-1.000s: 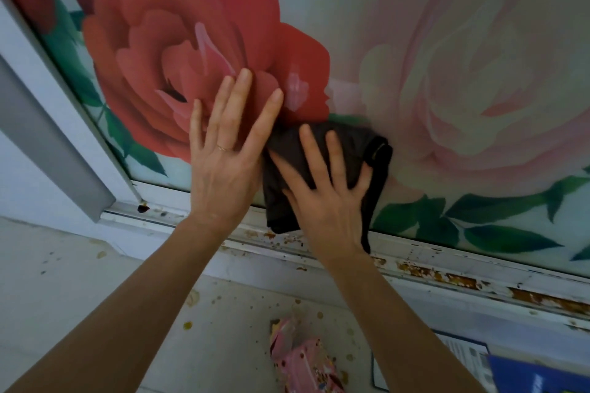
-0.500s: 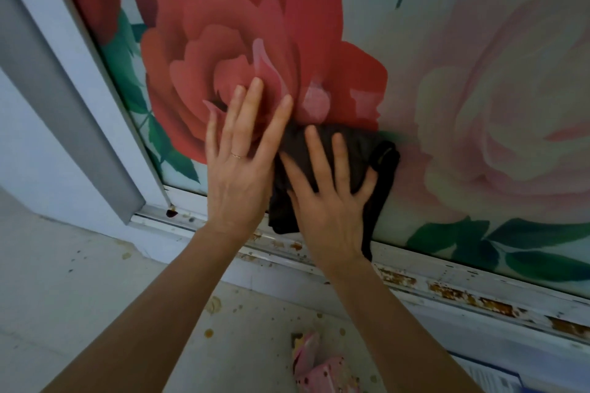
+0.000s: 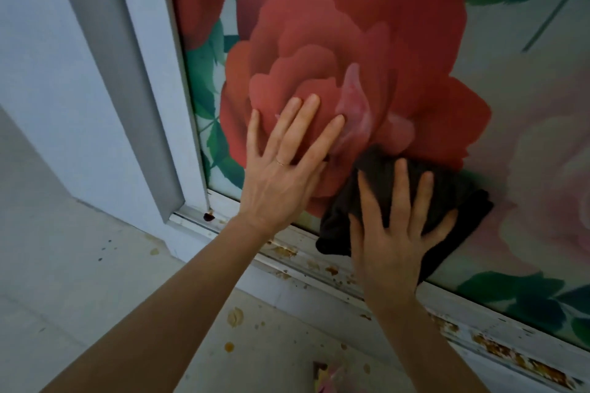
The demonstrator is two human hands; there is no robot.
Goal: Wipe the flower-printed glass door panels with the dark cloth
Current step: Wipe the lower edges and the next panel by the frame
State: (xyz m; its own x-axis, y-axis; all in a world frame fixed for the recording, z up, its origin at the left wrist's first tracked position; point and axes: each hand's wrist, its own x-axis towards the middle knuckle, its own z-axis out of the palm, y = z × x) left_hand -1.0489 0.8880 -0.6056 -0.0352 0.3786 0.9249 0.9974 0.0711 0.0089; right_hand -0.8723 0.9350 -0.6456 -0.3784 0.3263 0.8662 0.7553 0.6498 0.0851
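The light is dim, soft and cool, with a bluish cast on the white frame point(image 3: 140, 105) at left. There are no hard shadows, only a faint dark edge under the left hand point(image 3: 281, 175) on the glass point(image 3: 415, 25). A pale sheen shows mid-frame on the glass, without strong glare. The cloth point(image 3: 447, 195) is so dark that its folds barely read. The forearms at the bottom are shaded. Wide-angle bending slants the frame and the rail point(image 3: 479, 338), and the corners look soft.

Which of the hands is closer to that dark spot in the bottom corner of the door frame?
Left. The left hand lies flat on the glass panel, just right of the dark spot; the right hand is farther right, pressing the dark cloth.
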